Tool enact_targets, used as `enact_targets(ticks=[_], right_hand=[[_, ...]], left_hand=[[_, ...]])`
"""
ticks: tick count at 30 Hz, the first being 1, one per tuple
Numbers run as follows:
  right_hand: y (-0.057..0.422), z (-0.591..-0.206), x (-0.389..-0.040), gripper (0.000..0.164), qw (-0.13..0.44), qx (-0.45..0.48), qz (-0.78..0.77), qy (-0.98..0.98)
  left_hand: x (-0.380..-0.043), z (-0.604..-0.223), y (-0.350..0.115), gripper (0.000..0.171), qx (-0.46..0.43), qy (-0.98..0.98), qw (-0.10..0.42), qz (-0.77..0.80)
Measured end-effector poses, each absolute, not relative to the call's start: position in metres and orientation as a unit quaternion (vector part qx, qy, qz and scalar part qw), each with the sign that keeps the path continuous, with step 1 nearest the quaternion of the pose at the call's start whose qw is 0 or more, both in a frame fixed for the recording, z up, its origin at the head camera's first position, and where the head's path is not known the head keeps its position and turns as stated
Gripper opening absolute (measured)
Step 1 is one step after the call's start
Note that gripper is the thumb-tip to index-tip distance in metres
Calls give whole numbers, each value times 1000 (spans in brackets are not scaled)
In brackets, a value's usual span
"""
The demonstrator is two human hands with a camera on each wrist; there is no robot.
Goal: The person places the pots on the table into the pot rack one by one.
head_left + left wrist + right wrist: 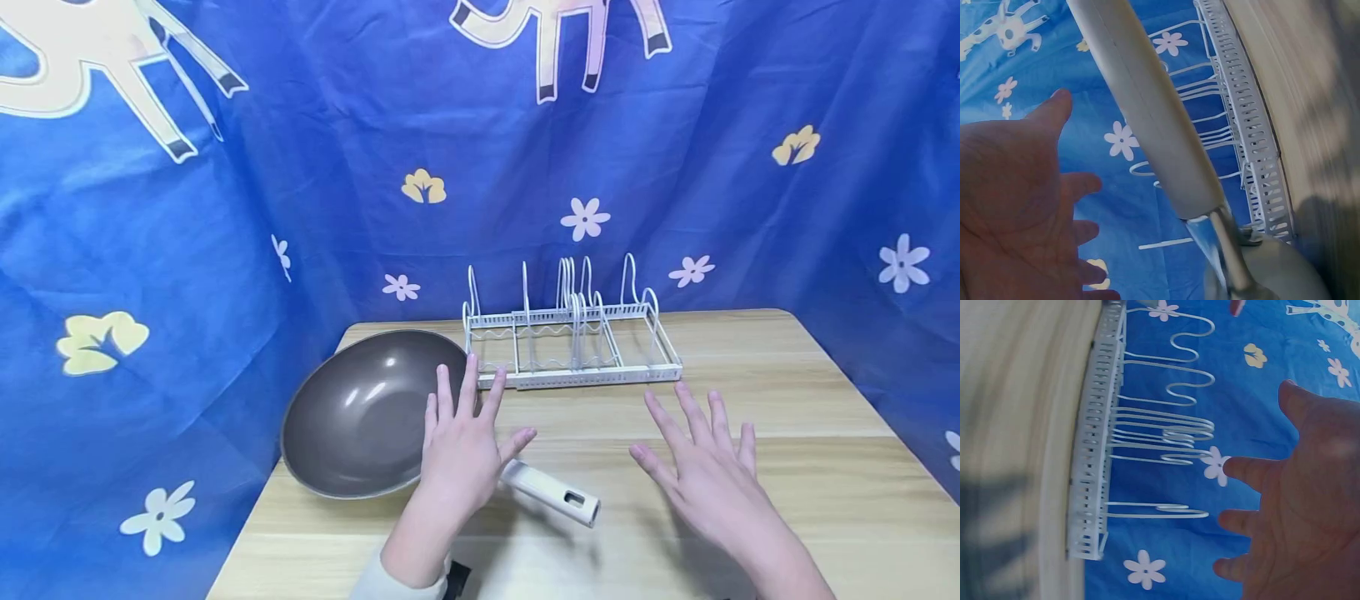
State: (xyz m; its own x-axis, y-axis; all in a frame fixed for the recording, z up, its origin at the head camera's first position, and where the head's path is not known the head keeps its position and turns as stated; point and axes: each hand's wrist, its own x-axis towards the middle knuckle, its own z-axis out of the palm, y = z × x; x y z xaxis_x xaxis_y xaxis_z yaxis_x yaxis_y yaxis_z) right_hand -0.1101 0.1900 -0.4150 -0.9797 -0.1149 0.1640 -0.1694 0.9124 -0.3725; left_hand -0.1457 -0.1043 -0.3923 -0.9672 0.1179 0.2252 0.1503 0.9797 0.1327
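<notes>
I see left hand (pixel 461 457) near dark pan (pixel 360 425) at left, right hand (pixel 705 479) above counter (pixel 817 467) at right, both with fingers (pixel 492 402) spread wide; white rack (pixel 585 378) far

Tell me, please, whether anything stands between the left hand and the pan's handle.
Nothing visible does: in the left wrist view, only a gap, with blue cloth behind, separates the left hand from the handle.

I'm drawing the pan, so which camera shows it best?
The head view: the pan shows its dark inside and much of its handle, though the left hand covers part. The left wrist view shows the handle close up, but little else of it. The right wrist view shows none clearly.
</notes>
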Motion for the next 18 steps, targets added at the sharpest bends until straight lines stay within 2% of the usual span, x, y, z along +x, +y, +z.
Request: enact_targets(ticks=[7, 12, 15, 18], right_hand=[[184, -423, -115, 66, 68, 85, 222, -969], [179, -424, -114, 62, 96, 97, 265, -955], [179, -424, -113, 58, 113, 93, 296, -944], [178, -424, -112, 53, 125, 86, 327, -933]], left_hand=[[-148, -400, -108, 85, -53, -985, 138, -93], [-138, -399, -115, 79, -26, -968, 207, -142], [-127, -399, -119, 70, -10, -954, 244, -176], [-113, -401, -124, 56, 19, -946, 244, -211]])
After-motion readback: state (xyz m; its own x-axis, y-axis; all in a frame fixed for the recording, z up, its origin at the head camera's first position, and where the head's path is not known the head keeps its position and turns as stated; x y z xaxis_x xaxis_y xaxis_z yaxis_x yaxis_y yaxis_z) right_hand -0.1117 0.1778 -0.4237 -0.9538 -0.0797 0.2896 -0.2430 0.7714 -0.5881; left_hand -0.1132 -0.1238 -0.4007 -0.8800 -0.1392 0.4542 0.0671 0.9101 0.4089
